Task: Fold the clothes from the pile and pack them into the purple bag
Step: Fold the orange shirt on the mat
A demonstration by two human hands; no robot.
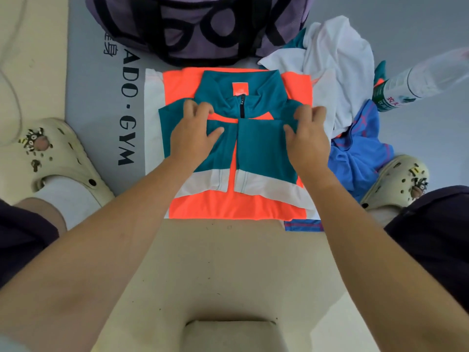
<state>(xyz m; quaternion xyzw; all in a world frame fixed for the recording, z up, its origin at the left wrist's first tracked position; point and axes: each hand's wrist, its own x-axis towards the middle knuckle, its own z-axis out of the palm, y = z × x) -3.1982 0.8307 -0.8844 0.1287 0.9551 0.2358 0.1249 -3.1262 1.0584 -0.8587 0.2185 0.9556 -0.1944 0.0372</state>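
You look down on a pale cream floor (223, 270), lightly speckled with small dark marks. A grey gym mat (94, 102) covers it from nine o'clock round to three o'clock, with black lettering running sideways along its left part. A thin white cable (15, 97) loops over the bare floor at ten o'clock. At six o'clock sits a cream stool edge (229, 334). The light is soft and even.
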